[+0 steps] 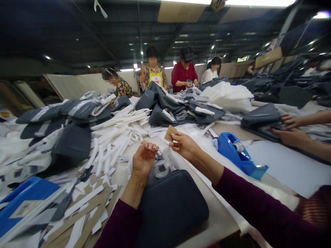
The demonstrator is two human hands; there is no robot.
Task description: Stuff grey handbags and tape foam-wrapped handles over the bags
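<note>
My right hand [182,144] pinches a small tan card tag [170,133] between thumb and fingers. Just left of it, my left hand [144,156] is raised with curled fingers, holding a thin pale string [152,147] that runs toward the tag. Below both hands a dark blue-grey case [173,206] lies flat at the table's front edge. Between my hands and the case is a coiled clear-wrapped cable or strap [160,168], whose exact kind I cannot make out.
A blue tape dispenser [239,155] stands at the right, a blue object [28,194] at the left. Cardboard strips [88,206], white foam tubes [103,155] and dark bags [165,106] cover the table. A co-worker's hands [294,129] hold a dark case; other people stand behind.
</note>
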